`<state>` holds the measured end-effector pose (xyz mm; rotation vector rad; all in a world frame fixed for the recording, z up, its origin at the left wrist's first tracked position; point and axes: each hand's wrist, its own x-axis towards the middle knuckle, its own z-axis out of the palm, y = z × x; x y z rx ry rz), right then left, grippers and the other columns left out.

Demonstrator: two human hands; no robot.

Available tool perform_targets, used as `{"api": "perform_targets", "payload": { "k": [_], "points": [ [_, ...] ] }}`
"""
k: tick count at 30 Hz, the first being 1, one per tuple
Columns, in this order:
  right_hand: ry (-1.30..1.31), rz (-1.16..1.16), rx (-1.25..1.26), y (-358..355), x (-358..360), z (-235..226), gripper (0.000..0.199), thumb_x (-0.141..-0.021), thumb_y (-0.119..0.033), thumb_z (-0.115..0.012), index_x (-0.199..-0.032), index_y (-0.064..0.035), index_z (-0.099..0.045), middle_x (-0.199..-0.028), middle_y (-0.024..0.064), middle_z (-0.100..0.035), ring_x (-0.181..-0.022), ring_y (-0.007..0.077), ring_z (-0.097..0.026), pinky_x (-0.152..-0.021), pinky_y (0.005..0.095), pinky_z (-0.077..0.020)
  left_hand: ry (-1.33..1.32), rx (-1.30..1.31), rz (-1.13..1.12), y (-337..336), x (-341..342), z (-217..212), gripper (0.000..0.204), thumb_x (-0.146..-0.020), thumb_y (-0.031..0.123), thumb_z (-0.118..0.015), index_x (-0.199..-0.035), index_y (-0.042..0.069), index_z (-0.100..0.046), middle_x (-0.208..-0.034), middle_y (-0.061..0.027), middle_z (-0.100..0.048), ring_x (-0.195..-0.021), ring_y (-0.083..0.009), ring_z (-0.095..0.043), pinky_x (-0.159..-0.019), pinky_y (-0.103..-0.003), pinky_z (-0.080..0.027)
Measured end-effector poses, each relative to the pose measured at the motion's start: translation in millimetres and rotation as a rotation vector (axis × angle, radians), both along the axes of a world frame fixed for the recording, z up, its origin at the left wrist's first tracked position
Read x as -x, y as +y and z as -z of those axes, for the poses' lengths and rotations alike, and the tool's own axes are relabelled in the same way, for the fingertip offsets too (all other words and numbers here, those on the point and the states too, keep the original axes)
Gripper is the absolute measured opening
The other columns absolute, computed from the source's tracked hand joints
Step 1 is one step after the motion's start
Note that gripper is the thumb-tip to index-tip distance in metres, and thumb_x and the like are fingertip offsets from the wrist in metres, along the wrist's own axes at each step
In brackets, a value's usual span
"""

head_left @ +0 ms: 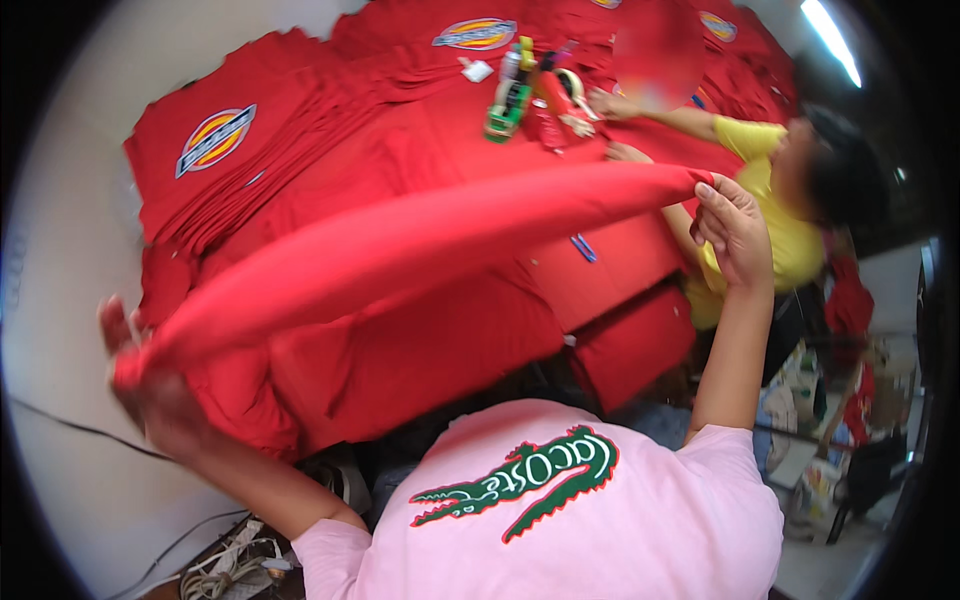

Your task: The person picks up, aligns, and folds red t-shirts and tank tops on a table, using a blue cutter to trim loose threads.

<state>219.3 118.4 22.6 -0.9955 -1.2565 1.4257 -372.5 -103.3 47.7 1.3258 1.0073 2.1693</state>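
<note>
A long piece of red cloth (430, 235) is stretched between my two hands, above the red-covered table. My right hand (733, 228) pinches its far right end between thumb and fingers. At the far left, my left hand (160, 385) grips the other end; motion blurs it and some fingertips stick up past the cloth. The cloth hangs in a narrow, folded band, slanting up from left to right. Below it, more red fabric (430, 350) lies on the table and drapes over the near edge.
Stacked red shirts (290, 120) with a round emblem lie at the back left. Bottles and tape sit in a green holder (505, 112) mid-table. Blue snips (583, 248) or a similar small tool lie nearby. A co-worker in yellow (765, 215) reaches in from the right. Cables (225, 575) run along the lower left.
</note>
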Motion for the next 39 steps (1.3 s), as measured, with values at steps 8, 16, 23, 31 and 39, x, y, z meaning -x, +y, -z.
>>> {"api": "perform_targets", "payload": {
  "k": [8,16,23,31,39],
  "points": [
    [-0.088,0.199,-0.151,-122.6,-74.5,-32.7,0.037,-0.088,0.004,-0.071,-0.122,-0.004,-0.058,-0.11,0.0049,-0.068,-0.101,0.01,-0.066,-0.086,0.0271,-0.0552,0.364,-0.137,1.356,28.6,-225.5,-42.4,0.011,-0.096,0.01,-0.063,-0.097,-0.001,-0.06,-0.103,-0.0224,-0.068,-0.077,-0.0299,-0.065,-0.068,-0.043,-0.058],
    [-0.413,0.081,-0.211,-200.5,-96.9,-34.2,0.036,-0.084,-0.001,-0.079,-0.115,-0.0056,-0.062,-0.117,0.0027,-0.061,-0.103,0.0102,-0.061,-0.09,0.0277,-0.0515,0.508,0.395,1.261,77.8,-457.2,3.2,0.008,-0.102,-0.004,-0.061,-0.108,-0.004,-0.066,-0.11,-0.0057,-0.07,-0.102,-0.0096,-0.064,-0.091,-0.026,-0.053],
    [-1.225,0.023,-0.472,-304.1,-185.0,22.0,0.032,-0.078,-0.022,-0.089,-0.095,0.0003,-0.075,-0.104,0.0116,-0.072,-0.1,0.0232,-0.066,-0.084,0.036,-0.0504,0.55,0.452,1.149,57.7,-499.3,-2.2,0.012,-0.104,0.005,-0.064,-0.111,-0.004,-0.068,-0.101,0.001,-0.07,-0.099,-0.0059,-0.063,-0.091,-0.024,-0.052],
    [-1.01,0.511,-0.267,-326.5,-241.7,11.2,0.027,-0.077,-0.01,-0.087,-0.089,0.0066,-0.069,-0.081,0.0108,-0.064,-0.068,0.0174,-0.061,-0.062,0.0322,-0.0472,0.816,0.507,1.024,139.8,-530.4,29.9,0.033,-0.103,0.03,-0.067,-0.119,0.002,-0.073,-0.107,0.0011,-0.071,-0.105,-0.006,-0.062,-0.087,-0.029,-0.05],
    [-1.015,0.791,-0.416,-301.2,-244.9,29.0,0.013,-0.083,0.003,-0.077,-0.094,0.0013,-0.072,-0.092,0.0087,-0.071,-0.069,0.0164,-0.067,-0.064,0.0287,-0.0521,0.62,0.771,1.171,189.9,-588.2,87.3,0.023,-0.105,0.032,-0.063,-0.107,0.01,-0.069,-0.096,0.0036,-0.07,-0.089,-0.0067,-0.063,-0.078,-0.024,-0.046]
  ]
}}
